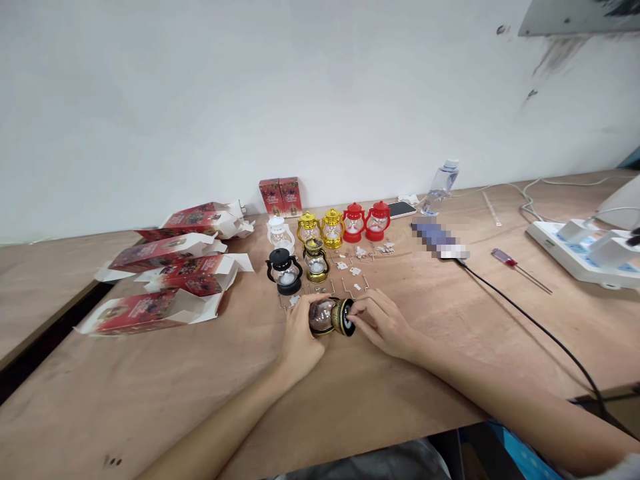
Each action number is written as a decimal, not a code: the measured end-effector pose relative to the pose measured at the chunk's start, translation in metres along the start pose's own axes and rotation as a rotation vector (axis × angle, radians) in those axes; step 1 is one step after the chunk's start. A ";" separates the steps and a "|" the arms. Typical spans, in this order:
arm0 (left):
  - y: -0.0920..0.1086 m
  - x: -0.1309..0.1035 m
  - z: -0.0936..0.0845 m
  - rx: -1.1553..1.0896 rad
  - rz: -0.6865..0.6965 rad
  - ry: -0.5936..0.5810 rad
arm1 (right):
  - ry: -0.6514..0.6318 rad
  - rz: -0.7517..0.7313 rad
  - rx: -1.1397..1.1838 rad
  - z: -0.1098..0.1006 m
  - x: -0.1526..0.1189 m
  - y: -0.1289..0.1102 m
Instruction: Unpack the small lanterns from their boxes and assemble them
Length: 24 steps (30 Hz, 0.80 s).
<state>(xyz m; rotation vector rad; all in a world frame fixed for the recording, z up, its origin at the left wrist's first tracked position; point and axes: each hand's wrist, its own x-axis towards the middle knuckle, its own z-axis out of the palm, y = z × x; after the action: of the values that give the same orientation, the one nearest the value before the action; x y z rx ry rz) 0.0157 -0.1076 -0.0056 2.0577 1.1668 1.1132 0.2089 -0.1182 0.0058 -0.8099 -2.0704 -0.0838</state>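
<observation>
My left hand [303,337] is wrapped round the top of a small black-and-gold lantern [325,316], which lies on its side with its base turned to the right. At that base, my right hand [383,325] pinches with thumb and finger; whether a small part sits between the fingertips I cannot make out. Just beyond stand a black lantern [285,272] and a bronze-gold lantern [316,261]. Behind these are a white lantern [281,233], gold lanterns [333,229] and red lanterns [353,223]. Thin wire handles and small white pieces [355,271] lie around them.
Several opened red boxes [165,270] lie at the left, and two closed boxes [280,197] stand by the wall. Toward the right are a water bottle [440,188], a phone [401,210], a blurred device with a black cable [530,319], a screwdriver [520,270] and a power strip [580,257].
</observation>
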 end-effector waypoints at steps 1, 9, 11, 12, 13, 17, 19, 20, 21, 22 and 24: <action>0.000 0.000 0.000 -0.005 0.003 0.000 | 0.012 0.011 0.011 0.000 -0.001 0.000; -0.001 -0.001 0.000 0.031 0.012 0.023 | 0.039 0.036 0.030 0.001 -0.002 0.000; 0.000 -0.002 0.000 0.071 0.015 0.027 | 0.029 0.044 0.048 0.001 -0.002 0.000; 0.000 -0.002 -0.001 0.095 0.018 0.027 | 0.020 0.051 0.061 0.001 -0.002 0.000; 0.001 -0.002 -0.001 0.118 0.022 0.026 | 0.011 0.058 0.071 0.001 -0.002 0.000; 0.003 -0.002 -0.002 0.173 0.037 0.021 | -0.010 0.067 0.070 0.001 -0.003 0.002; 0.003 -0.002 -0.003 0.187 0.046 0.019 | -0.014 0.067 0.064 0.001 -0.003 0.002; 0.003 -0.002 -0.003 0.191 0.051 0.017 | -0.017 0.067 0.062 0.001 -0.003 0.002; 0.003 -0.002 -0.003 0.194 0.056 0.017 | -0.020 0.066 0.059 0.001 -0.002 0.002; 0.003 -0.002 -0.003 0.196 0.059 0.018 | -0.023 0.064 0.055 0.001 -0.002 0.001; 0.004 -0.002 -0.003 0.195 0.062 0.018 | -0.028 0.057 0.038 0.000 -0.001 0.001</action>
<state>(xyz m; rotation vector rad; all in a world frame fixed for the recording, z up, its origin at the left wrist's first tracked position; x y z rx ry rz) 0.0143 -0.1106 -0.0020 2.2489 1.2729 1.0849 0.2095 -0.1182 0.0051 -0.8507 -2.0674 -0.0021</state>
